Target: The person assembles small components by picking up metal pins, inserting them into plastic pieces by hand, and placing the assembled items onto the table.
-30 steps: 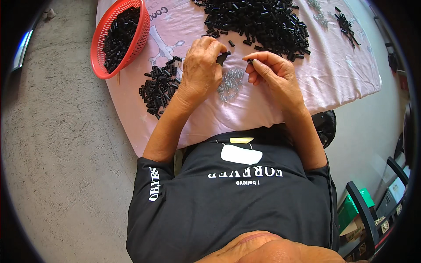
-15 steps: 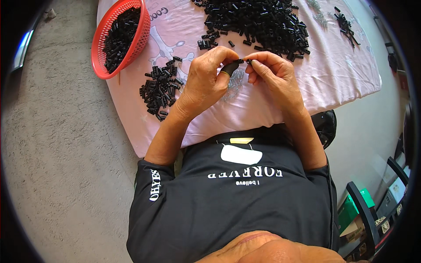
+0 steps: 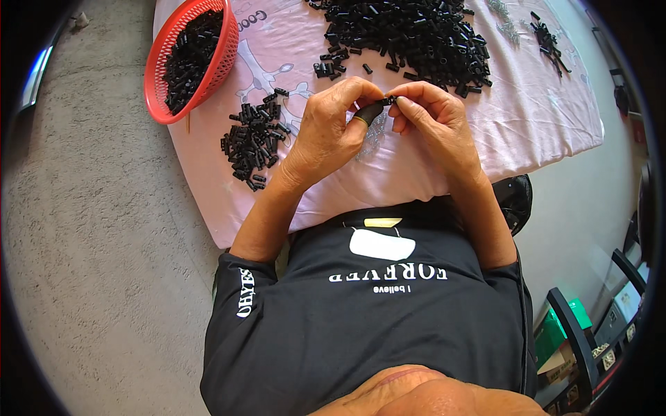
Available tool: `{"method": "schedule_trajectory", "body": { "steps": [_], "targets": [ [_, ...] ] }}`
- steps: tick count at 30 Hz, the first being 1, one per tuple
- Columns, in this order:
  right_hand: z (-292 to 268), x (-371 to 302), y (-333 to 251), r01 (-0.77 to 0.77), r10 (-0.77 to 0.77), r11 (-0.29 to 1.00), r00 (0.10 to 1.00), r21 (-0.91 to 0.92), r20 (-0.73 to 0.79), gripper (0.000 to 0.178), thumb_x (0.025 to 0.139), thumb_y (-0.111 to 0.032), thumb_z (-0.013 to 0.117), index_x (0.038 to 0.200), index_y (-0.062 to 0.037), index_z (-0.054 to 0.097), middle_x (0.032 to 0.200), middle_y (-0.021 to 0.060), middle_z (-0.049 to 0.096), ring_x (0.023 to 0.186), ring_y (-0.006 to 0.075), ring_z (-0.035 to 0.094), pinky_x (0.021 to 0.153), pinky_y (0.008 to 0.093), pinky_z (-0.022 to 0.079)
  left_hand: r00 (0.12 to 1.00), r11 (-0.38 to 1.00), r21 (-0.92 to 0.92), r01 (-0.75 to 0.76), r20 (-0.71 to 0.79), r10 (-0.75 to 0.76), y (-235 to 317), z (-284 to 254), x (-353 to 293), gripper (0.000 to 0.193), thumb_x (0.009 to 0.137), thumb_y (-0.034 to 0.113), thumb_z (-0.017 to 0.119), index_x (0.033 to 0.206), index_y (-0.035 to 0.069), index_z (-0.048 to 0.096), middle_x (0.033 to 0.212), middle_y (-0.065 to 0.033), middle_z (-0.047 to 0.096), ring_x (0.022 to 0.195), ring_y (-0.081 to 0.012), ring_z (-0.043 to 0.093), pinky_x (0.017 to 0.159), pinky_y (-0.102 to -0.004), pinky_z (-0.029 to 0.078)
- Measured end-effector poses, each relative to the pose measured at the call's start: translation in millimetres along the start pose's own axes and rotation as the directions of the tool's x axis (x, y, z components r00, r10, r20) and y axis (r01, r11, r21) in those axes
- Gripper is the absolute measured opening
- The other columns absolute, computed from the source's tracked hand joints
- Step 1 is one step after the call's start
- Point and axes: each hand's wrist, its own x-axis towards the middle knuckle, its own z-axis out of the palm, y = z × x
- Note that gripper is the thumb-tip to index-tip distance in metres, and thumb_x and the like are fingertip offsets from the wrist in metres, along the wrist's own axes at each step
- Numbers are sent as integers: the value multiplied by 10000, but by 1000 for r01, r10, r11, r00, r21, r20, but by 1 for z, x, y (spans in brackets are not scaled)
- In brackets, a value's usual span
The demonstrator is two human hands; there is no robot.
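Observation:
My left hand (image 3: 327, 121) and my right hand (image 3: 444, 125) meet fingertip to fingertip over the pink cloth (image 3: 409, 177). A black cover (image 3: 370, 113) with a yellow band sits on my left thumb. Both hands are closed in a pinch around a small black plastic part (image 3: 390, 100), mostly hidden by the fingers. Whether it is one piece or two pressed together is too small to tell. Below the fingers lies a patch of small silvery pieces (image 3: 375, 140), partly covered by my left hand. Short black tube-like parts (image 3: 251, 142) are heaped to the left of my left wrist.
A red plastic basket (image 3: 229, 48) of black parts stands at the table's left edge. Beyond my hands spreads a large heap of black tubes (image 3: 409, 41). Farther right are more silvery bits (image 3: 506, 28) and a small bunch of thin black parts (image 3: 548, 45).
My left fingertips and covered thumb have shifted slightly right, against the right fingertips. The gap between the small black bits at the fingertips has closed. My right hand has barely moved.

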Motion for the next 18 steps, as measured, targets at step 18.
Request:
{"method": "schedule_trajectory", "body": {
  "steps": [18],
  "targets": [
    [0,0,1,11,-11,1000,1000,0,4,171,1006,-107,606,1105,12,680,872,25,684,767,64,633,711,207,533,997,993,-92,79,27,-76,-5,-1,-3,297,795,-133,566,1050,-14,661,931,-63,686,902,-131,665,847,-279,534]
  ]
}}
